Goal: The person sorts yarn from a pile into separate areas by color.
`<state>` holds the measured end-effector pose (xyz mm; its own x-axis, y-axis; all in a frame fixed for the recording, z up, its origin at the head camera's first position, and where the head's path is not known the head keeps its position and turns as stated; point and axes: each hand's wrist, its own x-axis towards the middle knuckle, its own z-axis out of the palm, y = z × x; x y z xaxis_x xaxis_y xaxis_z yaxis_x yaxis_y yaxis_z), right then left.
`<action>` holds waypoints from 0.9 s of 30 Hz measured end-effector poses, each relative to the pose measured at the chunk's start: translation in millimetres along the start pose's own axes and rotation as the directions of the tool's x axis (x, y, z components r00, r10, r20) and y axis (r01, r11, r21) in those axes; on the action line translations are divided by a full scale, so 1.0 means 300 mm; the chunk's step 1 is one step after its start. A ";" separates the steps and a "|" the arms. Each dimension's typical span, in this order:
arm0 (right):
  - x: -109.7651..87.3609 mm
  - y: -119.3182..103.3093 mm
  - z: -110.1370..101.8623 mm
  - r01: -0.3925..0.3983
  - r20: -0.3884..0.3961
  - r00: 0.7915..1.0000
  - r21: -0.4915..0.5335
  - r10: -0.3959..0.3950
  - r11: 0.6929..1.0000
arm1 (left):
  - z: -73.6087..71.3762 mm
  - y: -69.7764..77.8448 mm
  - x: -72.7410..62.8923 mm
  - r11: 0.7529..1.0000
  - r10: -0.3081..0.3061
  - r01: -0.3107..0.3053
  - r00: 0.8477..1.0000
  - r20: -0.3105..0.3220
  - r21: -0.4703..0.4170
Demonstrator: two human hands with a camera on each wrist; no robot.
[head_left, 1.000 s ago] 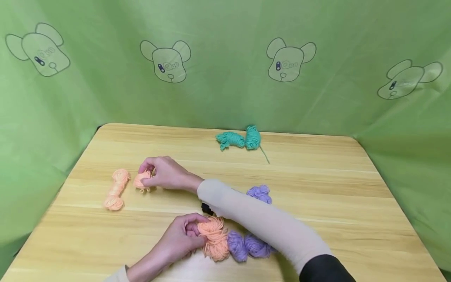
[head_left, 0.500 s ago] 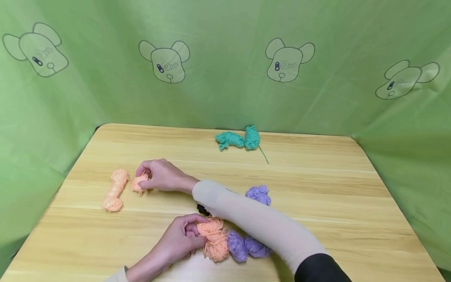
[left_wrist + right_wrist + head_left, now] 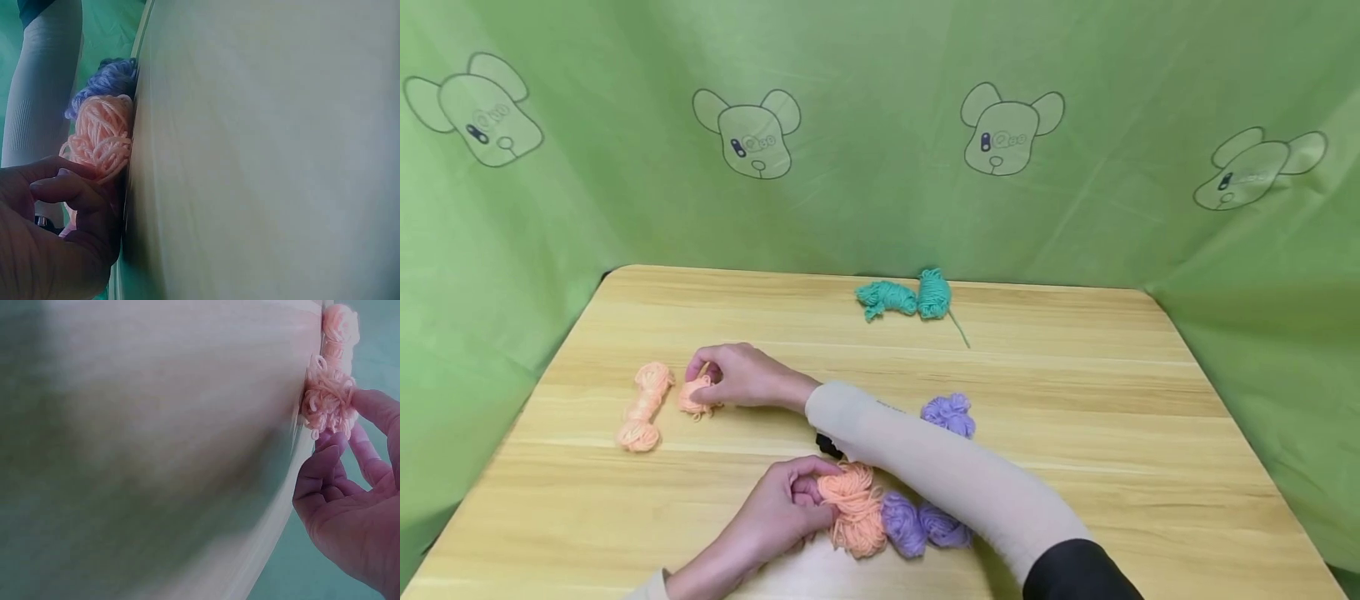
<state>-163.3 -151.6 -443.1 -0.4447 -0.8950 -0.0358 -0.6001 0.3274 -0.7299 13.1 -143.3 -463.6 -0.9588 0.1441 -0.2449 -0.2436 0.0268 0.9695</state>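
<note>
My left hand [image 3: 784,510] grips the left side of a peach yarn skein [image 3: 861,512] near the table's front. In the left wrist view, thumb and fingers close on one end of that skein [image 3: 103,134]. My right hand [image 3: 745,377], reaching across to the left, pinches a smaller peach yarn bundle [image 3: 694,397] between thumb and fingers. Its looped end [image 3: 328,403] faces the camera in the right wrist view. Just left of this bundle lies a long peach skein [image 3: 645,408], narrow in the middle. A purple skein [image 3: 904,527] sits against the peach one at the front.
More purple yarn [image 3: 945,527] lies partly under the line of my right sleeve [image 3: 947,467], with another purple bundle [image 3: 949,414] behind it. Two teal yarn bundles [image 3: 886,298] lie at the table's back edge, one trailing a loose strand. Green cloth [image 3: 880,192] walls the table.
My right hand has shifted slightly toward the front and left with the small peach bundle. The left hand stays on its skein; the whole head view has drifted a little.
</note>
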 end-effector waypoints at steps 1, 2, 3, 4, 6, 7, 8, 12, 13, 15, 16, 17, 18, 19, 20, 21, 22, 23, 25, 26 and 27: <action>0.000 0.000 0.000 0.003 -0.001 1.000 0.000 -0.003 1.000 | -0.001 0.001 0.000 1.000 -0.006 0.006 1.000 -0.003 0.005; 0.000 0.000 0.000 0.005 -0.003 1.000 -0.001 -0.005 1.000 | -0.002 0.002 0.000 1.000 -0.009 0.009 1.000 -0.006 0.012; -0.001 0.000 0.000 0.007 -0.005 1.000 0.000 -0.007 1.000 | -0.004 0.001 0.000 1.000 -0.006 0.006 1.000 -0.006 0.012; -0.001 0.000 0.000 0.009 -0.006 1.000 0.000 -0.009 1.000 | -0.005 0.000 0.000 1.000 -0.003 0.003 1.000 -0.007 0.011; -0.001 0.001 0.000 0.010 -0.006 1.000 0.005 -0.010 1.000 | -0.007 -0.001 0.000 1.000 0.004 -0.004 1.000 -0.006 0.010; -0.002 0.000 0.000 0.010 -0.005 1.000 0.009 -0.010 1.000 | -0.007 -0.002 -0.001 1.000 0.008 -0.008 1.000 -0.005 0.007; -0.002 0.000 0.000 0.010 -0.004 1.000 0.012 -0.010 1.000 | -0.008 -0.003 0.000 1.000 0.012 -0.012 1.000 -0.003 0.005; -0.003 -0.003 0.002 0.012 0.000 1.000 0.018 -0.012 1.000 | -0.006 -0.001 0.001 1.000 0.018 -0.018 1.000 0.004 0.007; -0.002 -0.004 0.003 0.015 0.000 1.000 0.017 -0.015 1.000 | -0.005 -0.001 0.001 1.000 0.019 -0.019 1.000 0.004 0.010; -0.001 -0.006 0.005 0.023 0.000 1.000 0.014 -0.023 1.000 | -0.004 0.000 0.002 1.000 0.017 -0.017 1.000 0.004 0.014; -0.001 -0.006 0.006 0.027 -0.001 1.000 0.012 -0.027 1.000 | -0.004 0.001 0.002 1.000 0.016 -0.016 1.000 0.003 0.015; -0.001 -0.008 0.006 0.029 -0.002 1.000 0.005 -0.029 1.000 | -0.003 0.000 0.002 1.000 0.018 -0.018 1.000 0.003 0.015; -0.001 -0.008 0.006 0.031 -0.004 1.000 -0.002 -0.031 1.000 | -0.003 -0.001 0.003 1.000 0.018 -0.018 1.000 0.003 0.013; -0.001 -0.009 0.006 0.033 -0.004 0.999 -0.010 -0.033 0.999 | -0.003 -0.001 0.003 1.000 0.019 -0.019 1.000 0.004 0.011; -0.002 -0.009 0.005 0.035 -0.004 0.999 -0.018 -0.035 0.999 | -0.003 -0.003 0.004 1.000 0.023 -0.023 1.000 0.005 0.006; -0.003 -0.009 0.004 0.035 -0.004 0.999 -0.027 -0.035 0.999 | -0.003 -0.005 0.004 1.000 0.026 -0.026 1.000 0.006 0.002; -0.004 -0.008 0.003 0.036 -0.002 0.999 -0.033 -0.037 0.999 | -0.003 -0.008 0.005 1.000 0.030 -0.030 1.000 0.008 -0.001; -0.005 -0.009 0.001 0.041 -0.001 0.999 -0.034 -0.041 0.999 | -0.003 -0.009 0.005 0.999 0.032 -0.032 0.999 0.008 -0.005; -0.006 -0.009 -0.004 0.049 0.001 0.999 -0.023 -0.049 0.999 | -0.003 -0.012 0.006 0.999 0.034 -0.034 0.999 0.007 -0.005; -0.008 -0.010 -0.007 0.054 0.001 0.999 -0.014 -0.054 0.998 | -0.003 -0.012 0.005 0.999 0.033 -0.033 0.999 0.005 -0.004; -0.009 -0.012 -0.011 0.060 0.000 0.998 -0.004 -0.060 0.998 | -0.003 -0.011 0.005 1.000 0.029 -0.029 1.000 0.001 -0.001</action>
<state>-162.1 -149.4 -438.0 -0.4077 -0.9131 0.0077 -0.6286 0.2745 -0.7276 12.4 -144.0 -467.0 -0.9653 0.1462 -0.2164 -0.2156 0.0213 0.9762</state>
